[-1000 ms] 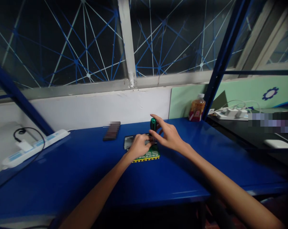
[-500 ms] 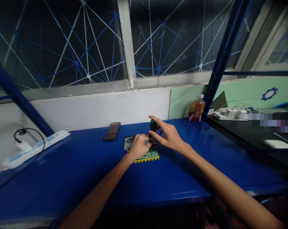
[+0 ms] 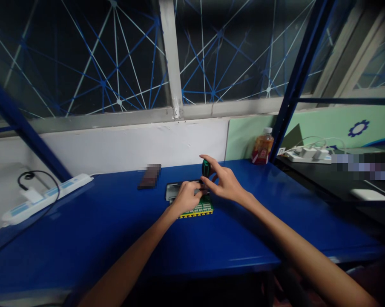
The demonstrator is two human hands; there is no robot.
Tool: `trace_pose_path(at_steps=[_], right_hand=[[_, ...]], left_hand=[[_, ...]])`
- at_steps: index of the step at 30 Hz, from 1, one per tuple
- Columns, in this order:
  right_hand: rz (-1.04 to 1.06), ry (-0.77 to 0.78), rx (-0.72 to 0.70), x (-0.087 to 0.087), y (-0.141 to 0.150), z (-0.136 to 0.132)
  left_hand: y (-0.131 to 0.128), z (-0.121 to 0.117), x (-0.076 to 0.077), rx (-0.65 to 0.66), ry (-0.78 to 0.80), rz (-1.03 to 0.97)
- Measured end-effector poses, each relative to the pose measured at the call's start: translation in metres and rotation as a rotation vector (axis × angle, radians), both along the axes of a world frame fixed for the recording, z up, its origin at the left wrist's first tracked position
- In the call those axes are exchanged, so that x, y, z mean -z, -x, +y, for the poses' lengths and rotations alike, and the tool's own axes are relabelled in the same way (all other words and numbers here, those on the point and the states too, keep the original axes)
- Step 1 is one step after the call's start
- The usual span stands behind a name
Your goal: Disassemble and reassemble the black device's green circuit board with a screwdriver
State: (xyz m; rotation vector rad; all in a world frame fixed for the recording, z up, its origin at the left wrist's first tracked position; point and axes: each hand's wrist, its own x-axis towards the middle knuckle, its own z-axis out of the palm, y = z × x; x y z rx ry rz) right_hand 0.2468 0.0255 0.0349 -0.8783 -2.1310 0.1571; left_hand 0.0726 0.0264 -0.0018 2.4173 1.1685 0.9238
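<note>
My right hand point(image 3: 226, 182) holds the green and black handle point(image 3: 206, 169) of an upright screwdriver between thumb and fingers. My left hand point(image 3: 189, 196) rests over a green circuit board point(image 3: 208, 205) with rows of pale parts and a yellow strip along its near edge. Its thumb and index finger come together beside the screwdriver's lower end; what they pinch, if anything, is hidden. Behind the left hand, a grey tray-like case point(image 3: 172, 192) lies partly covered by the hand. The screwdriver's tip cannot be made out.
A dark flat object point(image 3: 150, 177) lies on the blue table point(image 3: 122, 234) toward the back. At left is a white power strip point(image 3: 52, 199) with a plugged-in black cable. A drink bottle point(image 3: 262, 146) stands at the back right, beside a blue metal post point(image 3: 297, 72).
The screwdriver's handle has turned slightly, showing more green, and the right hand's fingers have shifted a little with it. The left hand stays in place over the board.
</note>
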Motion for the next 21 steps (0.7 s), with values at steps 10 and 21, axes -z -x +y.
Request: trace_pose_path(at_steps=[10, 21], right_hand=[[0.013, 0.029, 0.022, 0.0012, 0.0018, 0.002], [0.021, 0.072, -0.038, 0.0043, 0.0076, -0.002]], left_hand=[[0.0023, -0.0005, -0.0013, -0.028, -0.016, 0.033], [0.0055, 0.0081, 0.0052, -0.049, -0.094, 0.026]])
